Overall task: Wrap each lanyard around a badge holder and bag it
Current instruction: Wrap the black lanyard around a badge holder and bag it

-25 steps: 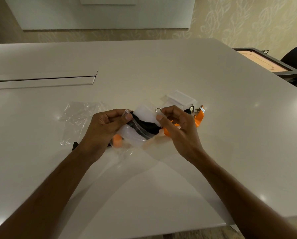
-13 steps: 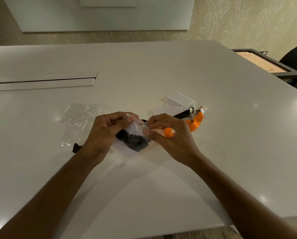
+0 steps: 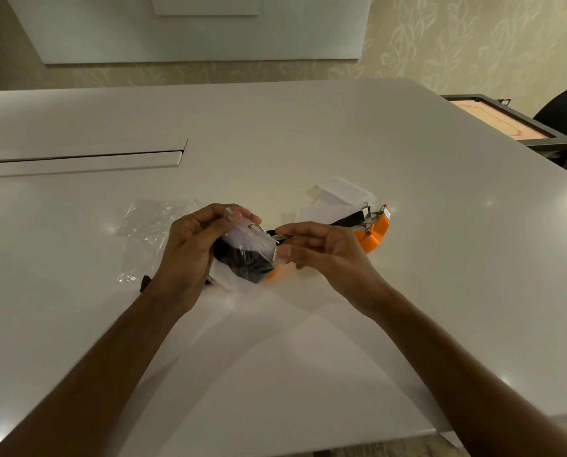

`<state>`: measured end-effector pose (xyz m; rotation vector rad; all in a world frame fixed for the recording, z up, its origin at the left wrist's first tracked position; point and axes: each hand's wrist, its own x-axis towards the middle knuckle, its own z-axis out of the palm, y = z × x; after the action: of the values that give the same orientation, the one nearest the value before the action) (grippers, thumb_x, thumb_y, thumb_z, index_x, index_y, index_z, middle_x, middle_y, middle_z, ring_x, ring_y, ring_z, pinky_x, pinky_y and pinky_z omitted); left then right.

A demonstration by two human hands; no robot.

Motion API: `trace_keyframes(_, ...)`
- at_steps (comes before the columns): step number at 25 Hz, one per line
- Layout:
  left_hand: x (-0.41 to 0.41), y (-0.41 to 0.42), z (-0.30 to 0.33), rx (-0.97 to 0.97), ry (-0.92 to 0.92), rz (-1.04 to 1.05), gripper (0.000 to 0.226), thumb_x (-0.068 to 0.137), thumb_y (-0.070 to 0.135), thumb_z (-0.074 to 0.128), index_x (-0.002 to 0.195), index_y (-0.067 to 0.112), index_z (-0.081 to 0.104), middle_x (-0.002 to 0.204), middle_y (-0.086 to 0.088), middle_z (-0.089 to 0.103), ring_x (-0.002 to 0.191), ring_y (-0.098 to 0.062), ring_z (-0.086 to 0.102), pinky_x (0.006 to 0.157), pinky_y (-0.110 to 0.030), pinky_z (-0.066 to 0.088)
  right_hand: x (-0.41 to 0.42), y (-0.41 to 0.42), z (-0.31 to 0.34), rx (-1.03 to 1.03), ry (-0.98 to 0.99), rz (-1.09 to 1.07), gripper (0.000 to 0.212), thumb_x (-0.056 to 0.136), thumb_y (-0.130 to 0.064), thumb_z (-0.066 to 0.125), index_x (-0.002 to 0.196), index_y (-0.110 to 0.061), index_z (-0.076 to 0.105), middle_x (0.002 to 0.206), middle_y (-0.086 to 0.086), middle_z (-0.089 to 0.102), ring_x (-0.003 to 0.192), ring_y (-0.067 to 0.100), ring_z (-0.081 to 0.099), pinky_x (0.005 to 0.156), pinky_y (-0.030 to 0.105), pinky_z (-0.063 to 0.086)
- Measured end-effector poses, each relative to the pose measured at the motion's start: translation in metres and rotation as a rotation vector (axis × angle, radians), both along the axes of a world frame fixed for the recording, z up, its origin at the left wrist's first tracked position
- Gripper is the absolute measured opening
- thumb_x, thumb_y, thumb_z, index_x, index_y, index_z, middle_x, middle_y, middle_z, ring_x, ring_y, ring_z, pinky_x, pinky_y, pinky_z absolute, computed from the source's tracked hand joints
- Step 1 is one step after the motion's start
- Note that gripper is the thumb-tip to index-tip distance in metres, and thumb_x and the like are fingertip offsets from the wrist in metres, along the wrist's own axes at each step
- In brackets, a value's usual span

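Now both hands pinch one small clear bag (image 3: 242, 255) above the table (image 3: 308, 143).
Left hand (image 3: 189, 255) grips its top edge; right hand (image 3: 321, 252) pinches the opposite edge. Inside: badge holder (image 3: 245, 239) wrapped in black lanyard (image 3: 245, 263).

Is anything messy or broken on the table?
Nothing looks broken. The orange lanyard lies in a loose heap beside the spare badge holders, and the empty bags look crumpled.

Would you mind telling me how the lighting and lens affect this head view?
Head view: dim, warm light; small glare spots on the glossy white table; soft arm shadows fall beneath both forearms; wide-angle distortion curves the table's edges; the clear bag between the hands reads hazily.
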<state>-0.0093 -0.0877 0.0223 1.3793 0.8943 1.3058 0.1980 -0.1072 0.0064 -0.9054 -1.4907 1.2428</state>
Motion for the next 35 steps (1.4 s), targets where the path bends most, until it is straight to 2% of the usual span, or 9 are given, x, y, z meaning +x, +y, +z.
trace_keyframes(4,0.001,0.0,-0.005,0.019,0.081,0.037,0.02,0.091,0.018,0.054,0.083,0.019,0.071,0.091,-0.004,0.072,0.092,-0.02,0.067,0.076,-0.028,0.054,0.002,-0.001,0.002,-0.036,0.085,0.028,0.034,0.084,0.004,0.07,0.111,-0.016,0.066,0.084,0.001,0.076,0.079,0.013,0.072,0.066,0.019,0.053)
trace_keyframes(10,0.003,-0.003,-0.003,0.061,0.067,0.13,0.015,0.085,0.017,0.055,0.082,0.012,0.068,0.083,-0.005,0.071,0.086,-0.022,0.065,0.075,-0.028,0.053,0.002,-0.002,0.002,-0.005,-0.145,-0.039,0.031,0.085,-0.015,0.075,0.113,-0.019,0.064,0.084,0.002,0.077,0.076,0.016,0.074,0.063,0.023,0.056)
trace_keyframes(13,0.006,-0.006,-0.002,0.073,0.125,0.143,0.011,0.083,0.017,0.059,0.084,0.009,0.067,0.083,-0.004,0.071,0.086,-0.021,0.066,0.076,-0.031,0.055,0.002,-0.004,0.0,0.046,-0.127,-0.046,0.039,0.083,-0.01,0.076,0.116,-0.022,0.061,0.08,0.003,0.077,0.074,0.017,0.074,0.064,0.02,0.055)
trace_keyframes(20,0.014,-0.017,0.004,0.12,0.335,0.26,0.039,0.06,0.034,0.086,0.084,0.016,0.062,0.086,0.001,0.066,0.081,-0.011,0.065,0.068,-0.028,0.058,-0.013,-0.01,-0.006,0.47,-0.223,-0.321,0.038,0.082,-0.004,0.073,0.114,-0.02,0.059,0.078,-0.007,0.072,0.075,0.008,0.07,0.065,0.017,0.053)
trace_keyframes(23,0.017,-0.021,0.006,0.092,0.319,0.248,0.027,0.063,0.026,0.081,0.081,0.02,0.062,0.082,0.005,0.065,0.078,-0.009,0.065,0.065,-0.022,0.057,-0.018,-0.012,-0.008,0.626,-0.26,-0.415,0.035,0.08,-0.003,0.075,0.111,-0.012,0.059,0.079,-0.007,0.069,0.073,0.008,0.066,0.063,0.02,0.053)
trace_keyframes(27,0.019,-0.023,0.01,0.045,0.306,0.216,0.018,0.068,0.02,0.075,0.084,0.018,0.067,0.089,-0.001,0.068,0.09,-0.022,0.065,0.076,-0.034,0.057,-0.022,-0.012,-0.008,0.714,-0.26,-0.46,0.036,0.079,-0.001,0.076,0.107,-0.011,0.055,0.083,-0.008,0.065,0.07,0.013,0.064,0.059,0.023,0.051)
trace_keyframes(29,0.017,-0.024,0.012,0.158,0.385,0.222,0.022,0.07,0.02,0.072,0.086,0.006,0.069,0.094,-0.008,0.066,0.091,-0.023,0.064,0.081,-0.033,0.053,-0.022,-0.011,-0.007,0.717,-0.245,-0.467,0.036,0.079,0.0,0.075,0.106,-0.011,0.054,0.084,-0.009,0.064,0.071,0.011,0.063,0.059,0.022,0.051)
trace_keyframes(32,0.016,-0.026,0.015,0.343,0.551,0.221,0.01,0.08,0.012,0.073,0.087,0.005,0.073,0.103,-0.007,0.064,0.095,-0.012,0.061,0.084,-0.016,0.045,-0.019,-0.009,-0.008,0.688,-0.208,-0.488,0.031,0.08,0.002,0.074,0.103,-0.005,0.055,0.084,-0.012,0.062,0.07,0.005,0.062,0.058,0.022,0.051)
trace_keyframes(35,0.018,-0.029,0.015,0.412,0.66,0.175,0.015,0.086,0.022,0.067,0.092,0.011,0.074,0.108,-0.002,0.063,0.095,-0.015,0.061,0.084,-0.023,0.048,-0.018,-0.009,-0.008,0.705,-0.209,-0.489,0.029,0.081,0.002,0.073,0.102,-0.003,0.054,0.085,-0.011,0.061,0.071,0.005,0.062,0.059,0.022,0.051)
